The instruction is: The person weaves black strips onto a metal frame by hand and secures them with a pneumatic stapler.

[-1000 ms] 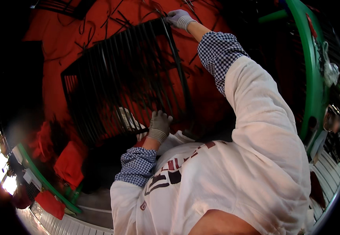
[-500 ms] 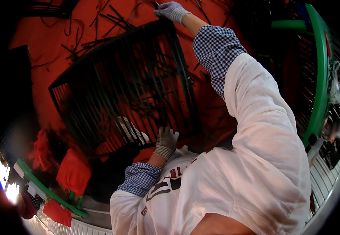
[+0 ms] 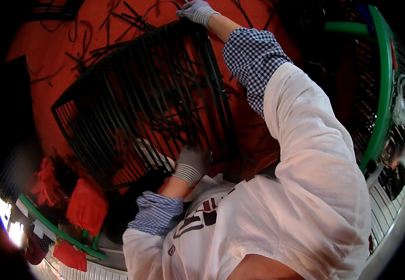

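A black frame with closely spaced slats or strips (image 3: 218,79) lies tilted before me over a red surface. My right hand (image 3: 197,11), in a pale knit glove, is closed at its far corner, arm stretched out; a small pale tip shows by the fingers. My left hand (image 3: 194,163), in a grey glove with a striped cuff, is curled at the frame's near edge, close to my body. It is slightly blurred, and whatever its fingers hold is hidden. Through the slats shows part of a pale shoe (image 3: 153,155).
Loose black strips (image 3: 118,21) are scattered across the red surface (image 3: 48,116) beyond the frame. A green curved rail (image 3: 383,93) with a clear plastic bag (image 3: 401,106) stands at the right. Red cloth (image 3: 86,205) hangs by a green bar (image 3: 62,235) at lower left.
The frame has shifted slightly left and toward the far side. My right hand moved with its corner. My left hand has turned and curled in more, its forearm moving a little left.
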Demonstrator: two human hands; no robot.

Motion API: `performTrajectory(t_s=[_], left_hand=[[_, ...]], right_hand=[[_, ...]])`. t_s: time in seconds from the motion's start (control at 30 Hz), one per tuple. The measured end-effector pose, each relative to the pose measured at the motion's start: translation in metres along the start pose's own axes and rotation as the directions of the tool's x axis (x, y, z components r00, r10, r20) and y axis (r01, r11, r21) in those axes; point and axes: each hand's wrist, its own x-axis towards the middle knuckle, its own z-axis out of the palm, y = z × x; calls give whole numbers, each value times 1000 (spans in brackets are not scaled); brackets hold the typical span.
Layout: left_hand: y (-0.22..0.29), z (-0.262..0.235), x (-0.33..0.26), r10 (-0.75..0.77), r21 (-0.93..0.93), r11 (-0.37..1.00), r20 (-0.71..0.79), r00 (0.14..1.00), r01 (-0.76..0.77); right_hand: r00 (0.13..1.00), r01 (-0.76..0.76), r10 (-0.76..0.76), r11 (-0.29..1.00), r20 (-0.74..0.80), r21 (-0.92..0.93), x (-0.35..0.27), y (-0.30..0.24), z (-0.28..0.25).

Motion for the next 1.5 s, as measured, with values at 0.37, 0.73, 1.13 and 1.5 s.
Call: performTrajectory(t_s=[0.37,0.73,1.13,1.5], left_hand=[[-245,-217,30,-553,-158,728,-710,436,667],[-257,-254,19,-394,66,834,-623,676,547],[-122,-219,-214,294,372,780,-928,229,504],[-79,-36,-191,357,225,782,-926,-123,581]], right_hand=[[995,-34,-13,890,-100,-455,-51,-32,19],[972,-174,-49,502,-229,-847,-94,-82,39],[797,533,-604,710,-9,-460,-369,-256,126],[469,725,-813,132,345,-676,-535,-116,127]])
